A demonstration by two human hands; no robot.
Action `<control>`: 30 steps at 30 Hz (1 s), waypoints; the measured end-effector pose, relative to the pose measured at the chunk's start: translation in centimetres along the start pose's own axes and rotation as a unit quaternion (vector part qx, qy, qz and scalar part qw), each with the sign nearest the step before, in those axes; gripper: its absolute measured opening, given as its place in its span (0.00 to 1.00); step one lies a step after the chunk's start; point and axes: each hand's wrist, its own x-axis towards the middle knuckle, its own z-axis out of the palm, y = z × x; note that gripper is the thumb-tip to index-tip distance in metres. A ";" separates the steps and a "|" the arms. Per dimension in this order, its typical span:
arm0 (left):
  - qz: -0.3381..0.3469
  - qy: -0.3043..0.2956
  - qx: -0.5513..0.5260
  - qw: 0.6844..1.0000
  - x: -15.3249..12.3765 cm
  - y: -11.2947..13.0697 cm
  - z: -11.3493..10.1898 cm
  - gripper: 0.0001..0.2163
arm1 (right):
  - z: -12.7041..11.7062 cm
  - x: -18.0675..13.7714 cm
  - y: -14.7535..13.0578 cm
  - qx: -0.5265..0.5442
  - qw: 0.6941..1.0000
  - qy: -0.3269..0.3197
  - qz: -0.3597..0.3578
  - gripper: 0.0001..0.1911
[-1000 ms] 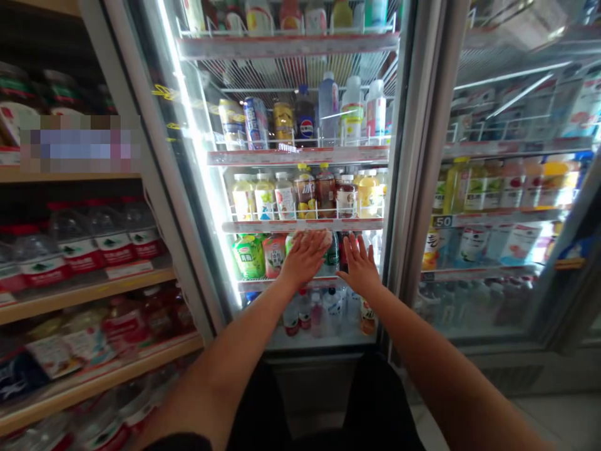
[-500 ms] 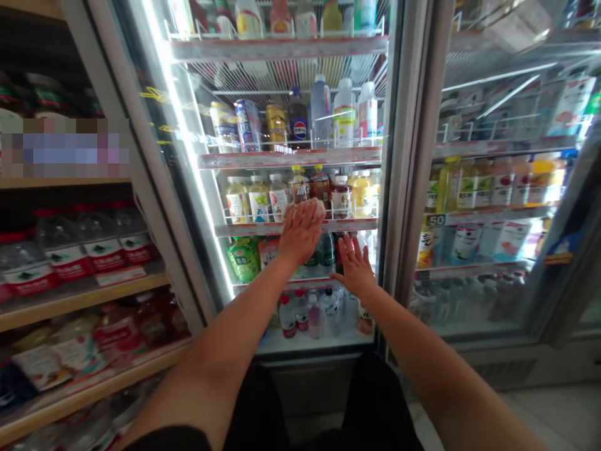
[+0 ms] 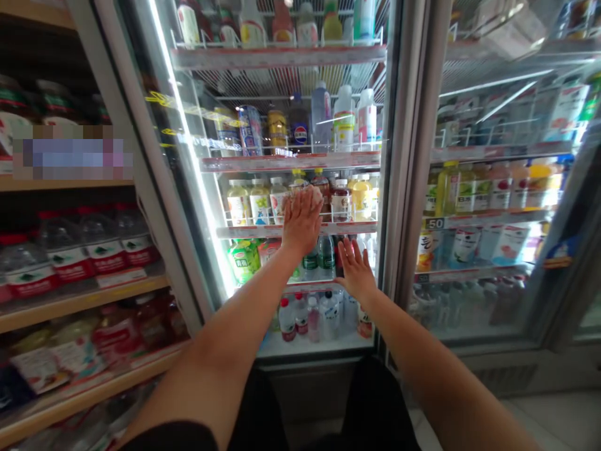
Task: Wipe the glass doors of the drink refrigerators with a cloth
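My left hand (image 3: 303, 222) lies flat against the glass door (image 3: 263, 81) of a lit drinks fridge, fingers stretched upward. Under its fingers it presses a crumpled pale cloth (image 3: 315, 193), mostly covered by the hand; whether it is fabric or paper I cannot tell. Lower and to the right, my right hand (image 3: 357, 270) is open, palm toward the same glass, with its fingers spread and nothing in it. Behind the glass, near both hands, stand bottles such as a yellow drink bottle (image 3: 361, 199) and a green-labelled bottle (image 3: 326, 252).
Metal door frames (image 3: 408, 175) separate this fridge from another glass-fronted fridge (image 3: 483, 250) on the right. At the left, a wooden shelf (image 3: 154, 285) holds red-capped water bottles (image 3: 61, 250). A vent grille (image 3: 509, 376) sits low on the right, above the pale floor (image 3: 544, 407).
My left hand has slid slightly upward on the glass with the cloth. The right hand stays in about the same place, and the view has shifted a little.
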 end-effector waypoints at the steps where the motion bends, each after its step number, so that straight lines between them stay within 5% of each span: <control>1: -0.007 -0.001 -0.002 1.000 0.0 0.3 0.1 0.27 | 0.0 0.0 0.0 0.001 1.000 0.001 0.001 0.59; 7: 0.190 -0.092 -0.009 0.977 -2.2 0.8 1.0 0.26 | 0.3 -0.1 -0.2 0.004 1.000 0.010 0.007 0.60; 14: -0.046 0.027 0.026 0.998 -1.9 -2.8 -0.6 0.26 | 0.8 -0.1 0.0 0.001 1.000 0.009 0.003 0.61; 16: -0.002 0.002 0.028 1.000 -4.1 -3.1 -0.1 0.26 | 0.7 -0.2 -0.1 0.004 1.000 0.010 0.005 0.61; 20: 0.199 -0.094 0.025 0.975 -7.9 -4.2 0.5 0.26 | 0.5 -0.2 -0.5 0.021 0.999 0.017 0.018 0.56; 22: 0.173 -0.078 0.038 0.981 -8.2 -5.3 0.1 0.26 | 0.6 -0.1 -0.8 0.028 0.999 0.012 0.026 0.54; 26: 0.006 -0.007 0.061 0.998 -8.1 -6.6 -1.1 0.27 | 0.8 0.0 -1.1 0.044 0.998 0.018 0.040 0.51; 30: 0.056 -0.059 0.053 0.995 -10.8 -5.6 -0.7 0.27 | 1.3 -0.1 -1.5 0.054 0.997 0.044 0.044 0.49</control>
